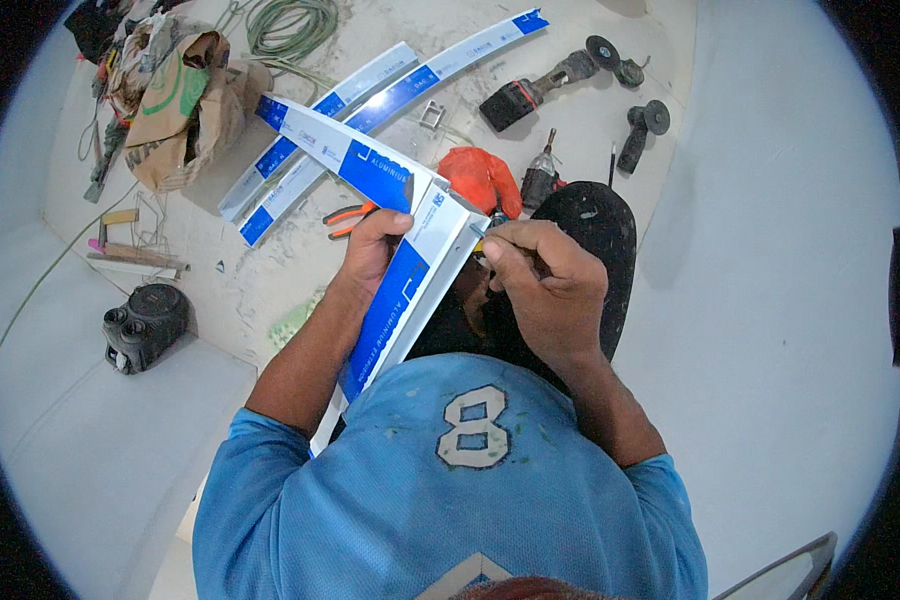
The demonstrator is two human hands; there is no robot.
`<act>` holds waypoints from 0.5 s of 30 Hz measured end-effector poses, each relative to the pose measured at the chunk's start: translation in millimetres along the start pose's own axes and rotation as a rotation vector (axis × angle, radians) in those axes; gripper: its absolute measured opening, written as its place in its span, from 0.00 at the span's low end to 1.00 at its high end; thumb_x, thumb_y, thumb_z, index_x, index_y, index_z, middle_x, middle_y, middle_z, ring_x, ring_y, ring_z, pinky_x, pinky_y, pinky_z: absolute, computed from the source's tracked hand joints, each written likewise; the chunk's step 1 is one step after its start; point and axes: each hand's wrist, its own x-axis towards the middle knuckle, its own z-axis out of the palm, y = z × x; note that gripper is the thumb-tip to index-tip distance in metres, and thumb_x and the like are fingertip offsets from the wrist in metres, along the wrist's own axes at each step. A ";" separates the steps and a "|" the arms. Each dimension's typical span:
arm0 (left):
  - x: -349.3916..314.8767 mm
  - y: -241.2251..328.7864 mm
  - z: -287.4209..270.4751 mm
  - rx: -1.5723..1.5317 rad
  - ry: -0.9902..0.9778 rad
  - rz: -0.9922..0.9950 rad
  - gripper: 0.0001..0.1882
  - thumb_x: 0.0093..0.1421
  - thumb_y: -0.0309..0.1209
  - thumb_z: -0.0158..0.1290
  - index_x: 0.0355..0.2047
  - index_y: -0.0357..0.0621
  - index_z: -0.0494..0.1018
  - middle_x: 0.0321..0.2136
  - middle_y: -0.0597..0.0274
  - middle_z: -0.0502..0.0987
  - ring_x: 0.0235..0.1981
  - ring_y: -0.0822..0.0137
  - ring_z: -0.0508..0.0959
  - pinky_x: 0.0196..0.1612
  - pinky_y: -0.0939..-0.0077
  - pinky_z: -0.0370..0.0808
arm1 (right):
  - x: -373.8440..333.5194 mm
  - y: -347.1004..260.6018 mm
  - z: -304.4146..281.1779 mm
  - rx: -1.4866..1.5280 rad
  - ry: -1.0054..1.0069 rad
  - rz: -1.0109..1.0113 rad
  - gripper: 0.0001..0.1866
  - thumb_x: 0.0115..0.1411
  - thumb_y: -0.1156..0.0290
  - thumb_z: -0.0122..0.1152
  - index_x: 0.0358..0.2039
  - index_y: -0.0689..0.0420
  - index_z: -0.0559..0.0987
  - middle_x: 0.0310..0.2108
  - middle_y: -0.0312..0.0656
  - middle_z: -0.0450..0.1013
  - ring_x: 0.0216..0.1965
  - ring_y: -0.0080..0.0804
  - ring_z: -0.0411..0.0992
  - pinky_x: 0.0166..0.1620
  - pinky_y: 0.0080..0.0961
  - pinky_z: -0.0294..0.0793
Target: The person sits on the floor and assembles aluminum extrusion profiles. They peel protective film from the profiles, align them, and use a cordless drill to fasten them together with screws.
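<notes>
A bag lies left of two loose profiles, a grinder to their right.

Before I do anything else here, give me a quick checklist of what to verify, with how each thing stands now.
1. Left hand steadying the white-and-blue angled profile: ok, it grips near the corner.
2. Right hand in place: ok, its fingertips are at the profile's corner end.
3. Item at the right fingertips identified: cannot tell; a yellow bit shows, mostly hidden.
4. Corner exactly square: cannot tell; the fisheye view bends edges.
5. Orange-handled pliers well away from the left hand: not ok, the handles show right beside it.
6. Cordless angle grinder away from both hands: ok, it lies well ahead of them.
</notes>
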 end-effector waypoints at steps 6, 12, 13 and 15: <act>-3.0 2.1 1.6 -0.012 0.009 0.016 0.34 0.52 0.30 0.62 0.61 0.31 0.75 0.51 0.41 0.85 0.51 0.48 0.87 0.61 0.53 0.84 | 3.1 1.3 4.6 -0.151 0.000 -0.077 0.08 0.67 0.74 0.71 0.44 0.62 0.86 0.36 0.44 0.84 0.35 0.24 0.82 0.38 0.24 0.83; -7.0 1.0 4.0 0.038 0.078 0.067 0.32 0.52 0.33 0.63 0.58 0.32 0.78 0.47 0.44 0.86 0.46 0.50 0.88 0.56 0.54 0.86 | -6.4 -0.4 1.2 -0.383 0.049 -0.325 0.07 0.64 0.76 0.72 0.42 0.62 0.85 0.39 0.46 0.85 0.41 0.34 0.85 0.44 0.32 0.85; -6.9 0.2 5.1 0.065 0.108 0.080 0.32 0.51 0.36 0.64 0.56 0.32 0.79 0.45 0.45 0.87 0.43 0.50 0.89 0.54 0.54 0.87 | -9.6 7.5 1.9 -0.388 0.060 -0.417 0.07 0.63 0.77 0.72 0.42 0.62 0.84 0.40 0.47 0.85 0.41 0.35 0.86 0.44 0.32 0.86; -7.9 2.1 -2.6 0.016 0.061 0.048 0.32 0.52 0.32 0.64 0.58 0.32 0.77 0.48 0.44 0.86 0.47 0.49 0.88 0.57 0.52 0.86 | -11.0 13.7 4.8 -0.373 0.089 -0.508 0.08 0.62 0.79 0.73 0.42 0.62 0.84 0.40 0.47 0.85 0.42 0.37 0.86 0.44 0.33 0.86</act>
